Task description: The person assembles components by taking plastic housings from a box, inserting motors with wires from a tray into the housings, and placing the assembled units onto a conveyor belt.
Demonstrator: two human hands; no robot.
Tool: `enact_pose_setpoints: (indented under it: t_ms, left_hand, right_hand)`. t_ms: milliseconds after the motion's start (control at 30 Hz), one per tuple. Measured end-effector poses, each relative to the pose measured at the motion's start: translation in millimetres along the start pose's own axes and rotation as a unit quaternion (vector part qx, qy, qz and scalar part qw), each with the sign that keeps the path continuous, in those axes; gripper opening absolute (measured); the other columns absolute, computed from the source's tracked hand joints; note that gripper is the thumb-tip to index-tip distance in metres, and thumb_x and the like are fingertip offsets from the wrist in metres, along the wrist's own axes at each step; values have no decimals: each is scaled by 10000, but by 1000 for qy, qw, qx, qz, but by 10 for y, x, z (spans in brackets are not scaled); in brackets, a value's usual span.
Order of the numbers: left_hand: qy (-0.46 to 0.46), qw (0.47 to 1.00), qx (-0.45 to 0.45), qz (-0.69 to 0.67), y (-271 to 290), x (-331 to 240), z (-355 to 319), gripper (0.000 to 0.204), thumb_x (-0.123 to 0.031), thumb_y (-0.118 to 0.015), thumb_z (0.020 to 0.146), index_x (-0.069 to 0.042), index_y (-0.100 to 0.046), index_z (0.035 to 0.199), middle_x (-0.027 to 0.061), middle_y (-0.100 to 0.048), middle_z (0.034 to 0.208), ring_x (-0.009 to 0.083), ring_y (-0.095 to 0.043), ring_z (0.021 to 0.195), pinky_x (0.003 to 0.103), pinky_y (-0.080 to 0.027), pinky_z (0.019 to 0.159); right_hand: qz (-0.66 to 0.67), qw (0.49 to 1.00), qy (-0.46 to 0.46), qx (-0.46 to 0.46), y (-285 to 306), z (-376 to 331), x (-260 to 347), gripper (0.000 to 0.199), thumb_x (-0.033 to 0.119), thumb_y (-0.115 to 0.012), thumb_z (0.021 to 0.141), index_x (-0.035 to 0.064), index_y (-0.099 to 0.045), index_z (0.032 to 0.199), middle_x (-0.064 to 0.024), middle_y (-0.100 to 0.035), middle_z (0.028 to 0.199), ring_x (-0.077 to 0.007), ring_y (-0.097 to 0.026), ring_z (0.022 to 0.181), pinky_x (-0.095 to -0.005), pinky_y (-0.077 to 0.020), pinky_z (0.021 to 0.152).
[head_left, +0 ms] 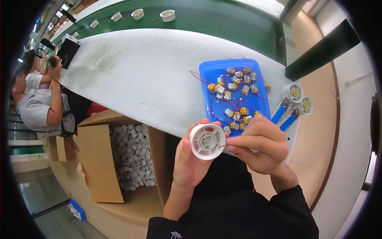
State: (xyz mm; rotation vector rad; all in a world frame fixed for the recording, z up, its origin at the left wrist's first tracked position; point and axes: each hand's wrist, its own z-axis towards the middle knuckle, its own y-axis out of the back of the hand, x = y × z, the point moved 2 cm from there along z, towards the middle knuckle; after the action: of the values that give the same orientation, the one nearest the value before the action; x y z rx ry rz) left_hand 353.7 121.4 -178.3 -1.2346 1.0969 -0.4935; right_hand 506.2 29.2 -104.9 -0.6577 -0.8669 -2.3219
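My left hand (pixel 186 165) is closed around a white round plastic housing (pixel 199 153), whose spoked inside is turned up to view. Close to the housing's right rim, my right hand (pixel 262 143) pinches a thin reddish wire (pixel 221 147) between thumb and fingers. The wire runs into the housing; whether a motor sits inside is not clear. Just beyond both hands lies a blue tray (pixel 204 81) holding several small silver motors (pixel 232 86) with yellow ends and thin red and dark leads.
An open cardboard box (pixel 99 163) of small white plastic parts (pixel 137 159) stands left of me. White housings (pixel 167 16) sit along a green conveyor (pixel 223 20) past the white tabletop (pixel 139 71). Two blue-bodied assemblies (pixel 281 114) lie right of the tray. Co-workers (pixel 36 103) sit at left.
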Motion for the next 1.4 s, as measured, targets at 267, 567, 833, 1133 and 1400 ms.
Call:
enact_pose_setpoints:
  t_ms: [267, 567, 833, 1133, 1400]
  left_hand:
    - [-18, 996, -18, 85, 83, 47, -76, 692, -517, -399, 1058, -14, -317, 1527, 187, -462, 1494, 349, -516, 1323, 472, -446, 1097]
    - [-57, 988, -90, 110, 27, 3, -11, 628, -368, -529, 1052, 69, -355, 1468, 170, -590, 1312, 230, -626, 1188, 368, -566, 968]
    - [-113, 958, -185, 189, 178, -36, 1, 421, -329, -543, 1053, 34, -504, 1264, 118, -637, 1165, 153, -668, 1013, 301, -607, 848]
    - [-134, 920, -223, 294, 522, -457, 86, 388, -23, -554, 1015, 97, -503, 1380, 169, -640, 1264, 212, -686, 1062, 316, -592, 919]
    - [-126, 885, -262, 363, 791, -705, 49, 316, 4, -649, 956, 91, -620, 1259, 154, -694, 1125, 173, -721, 874, 261, -605, 774]
  right_hand:
    - [-30, 997, 64, 35, -106, -11, -6, 349, 43, -861, 655, 55, -759, 989, -12, -598, 753, -174, -537, 635, -299, -408, 526]
    - [-92, 980, 41, 169, -115, 12, -65, 207, 72, -789, 716, 37, -703, 901, -31, -511, 762, -195, -525, 672, -326, -416, 548]
    - [-98, 952, 9, 289, -356, 262, -57, 113, 75, -741, 815, 37, -691, 908, -53, -563, 844, -239, -560, 750, -363, -456, 622]
    - [24, 922, -180, 342, -933, 682, -527, 122, 101, -737, 820, -11, -736, 869, -165, -681, 780, -296, -659, 683, -368, -517, 662]
    - [2, 886, -237, 400, -1235, 871, -566, 191, 122, -760, 785, -44, -676, 831, -204, -693, 779, -349, -692, 750, -394, -536, 709]
